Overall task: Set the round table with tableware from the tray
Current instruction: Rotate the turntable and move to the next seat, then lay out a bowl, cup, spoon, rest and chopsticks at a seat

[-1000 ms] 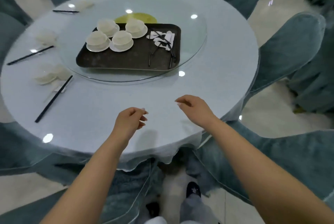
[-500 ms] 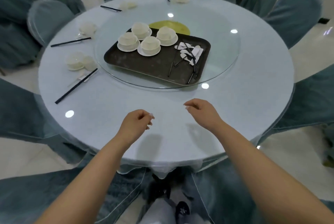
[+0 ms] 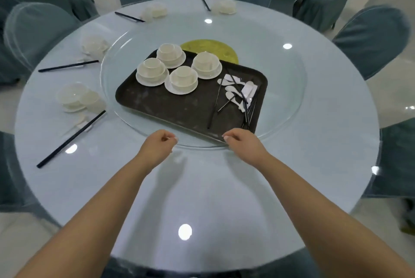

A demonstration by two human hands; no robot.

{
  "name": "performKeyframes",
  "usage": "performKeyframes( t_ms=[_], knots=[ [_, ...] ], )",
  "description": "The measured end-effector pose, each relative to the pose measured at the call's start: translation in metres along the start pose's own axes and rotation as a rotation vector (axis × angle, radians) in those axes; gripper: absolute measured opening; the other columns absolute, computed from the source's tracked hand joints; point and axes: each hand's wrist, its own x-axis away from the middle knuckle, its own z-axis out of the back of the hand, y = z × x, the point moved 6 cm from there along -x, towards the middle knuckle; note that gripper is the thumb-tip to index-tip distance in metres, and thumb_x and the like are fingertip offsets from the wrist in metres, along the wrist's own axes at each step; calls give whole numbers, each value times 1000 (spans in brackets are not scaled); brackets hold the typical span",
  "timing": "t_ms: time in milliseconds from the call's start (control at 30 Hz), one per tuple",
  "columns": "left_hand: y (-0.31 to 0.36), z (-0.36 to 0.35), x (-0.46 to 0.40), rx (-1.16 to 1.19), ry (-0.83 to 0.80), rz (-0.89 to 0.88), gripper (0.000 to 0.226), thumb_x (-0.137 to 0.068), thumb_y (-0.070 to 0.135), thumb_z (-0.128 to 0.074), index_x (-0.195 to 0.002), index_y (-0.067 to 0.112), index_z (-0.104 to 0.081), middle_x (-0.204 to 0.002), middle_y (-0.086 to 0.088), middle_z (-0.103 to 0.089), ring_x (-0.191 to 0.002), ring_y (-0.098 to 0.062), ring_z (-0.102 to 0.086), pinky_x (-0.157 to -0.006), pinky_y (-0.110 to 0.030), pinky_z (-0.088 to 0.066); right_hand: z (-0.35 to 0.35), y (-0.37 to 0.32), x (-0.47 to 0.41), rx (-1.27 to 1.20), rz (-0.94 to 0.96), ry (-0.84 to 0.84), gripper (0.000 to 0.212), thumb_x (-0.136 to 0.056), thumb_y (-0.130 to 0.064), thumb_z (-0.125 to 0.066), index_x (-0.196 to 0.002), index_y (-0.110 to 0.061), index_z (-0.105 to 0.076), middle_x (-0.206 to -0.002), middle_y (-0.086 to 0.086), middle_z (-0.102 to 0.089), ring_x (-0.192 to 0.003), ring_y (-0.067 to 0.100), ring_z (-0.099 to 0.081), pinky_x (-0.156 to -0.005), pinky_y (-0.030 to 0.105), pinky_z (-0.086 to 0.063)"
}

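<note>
Two hands reach over the round desk [image 3: 314, 165]: the left grip [image 3: 157, 145] and the right grip [image 3: 243, 143] are both loosely curled and hold nothing. Just beyond them lies the dark tray [image 3: 170, 107] on the glass turntable [image 3: 287, 98], its long axis running from far left to near right, its near corner touching or just short of the right fingertips [image 3: 226, 138]. Ahead of the left grip it carries four cup-and-saucer sets [image 3: 178, 68]; ahead of the right, spoons [image 3: 233, 95] and black chopsticks [image 3: 213, 107].
</note>
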Motion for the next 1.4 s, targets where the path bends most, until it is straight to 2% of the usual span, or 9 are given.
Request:
performKeyframes(
  t_ms=[300, 400, 700, 800, 900, 1000, 1167, 1333, 1400],
  knots=[
    [18, 23, -137, 337, 7, 162, 12, -94, 20, -59, -102, 10, -62, -105, -11, -63, -83, -22, -67, -72, -28, -54, -35, -31, -113, -29, -59, -107, 27, -99, -37, -49, -110, -20, -66, -97, -8, -66, -93, 11, -60, -80, 26, -44],
    [12, 25, -177, 431, -3, 245, 18, -95, 19, -59, -108, 7, -59, -108, -14, -63, -92, -26, -67, -82, -34, -55, -51, -35, -145, -82, -105, -125, 30, -100, -42, -45, -101, -19, -64, -84, -11, -61, -88, 13, -59, -72, 26, -41],
    [-3, 11, -265, 460, 22, 368, 48, -96, 13, -56, -140, 2, -41, -111, -19, -64, -91, -28, -67, -71, -32, -57, -92, -45, -222, -106, -160, -156, 42, -98, -38, -53, -135, -20, -52, -130, 1, -59, -116, 18, -57, -101, 33, -45],
    [-5, 8, -286, 458, 59, 369, 28, -96, 16, -58, -120, 2, -56, -101, -20, -67, -79, -25, -68, -51, -26, -56, -97, -45, -240, -79, -141, -137, 48, -97, -37, -55, -141, -21, -45, -139, 2, -49, -122, 17, -52, -98, 27, -40],
    [-7, 7, -302, 412, 118, 362, 15, -93, 22, -62, -94, 7, -61, -85, -16, -70, -67, -23, -70, -44, -23, -52, -98, -42, -249, -85, -144, -88, 49, -97, -35, -54, -143, -22, -42, -143, 0, -45, -123, 16, -50, -93, 22, -37],
    [-11, 7, -312, 326, 160, 351, 18, -91, 23, -65, -92, 5, -62, -75, -13, -71, -57, -22, -71, -44, -25, -51, -101, -41, -250, -39, -110, -84, 52, -97, -34, -53, -145, -22, -39, -149, -2, -40, -127, 17, -49, -94, 23, -36],
    [-16, 7, -310, 269, 175, 352, 7, -89, 9, -62, -84, 4, -61, -79, -16, -69, -54, -19, -70, -46, -25, -53, -101, -41, -245, -74, -128, -97, 59, -96, -35, -55, -149, -24, -31, -149, 0, -42, -130, 17, -47, -98, 25, -37],
    [-9, 8, -281, 295, 118, 320, 12, -88, 1, -55, -78, 3, -59, -73, -16, -67, -50, -16, -69, -43, -22, -50, -88, -43, -226, -150, -198, -80, 86, -95, -35, -57, -155, -28, 4, -152, -3, -40, -126, 20, -53, -103, 33, -43],
    [-7, 10, -262, 278, 109, 289, 11, -87, 1, -55, -78, 3, -61, -68, -13, -66, -47, -14, -67, -41, -20, -48, -83, -46, -214, -162, -197, -65, 86, -97, -35, -55, -155, -28, 8, -150, -5, -43, -127, 21, -52, -99, 29, -41]
  ],
)
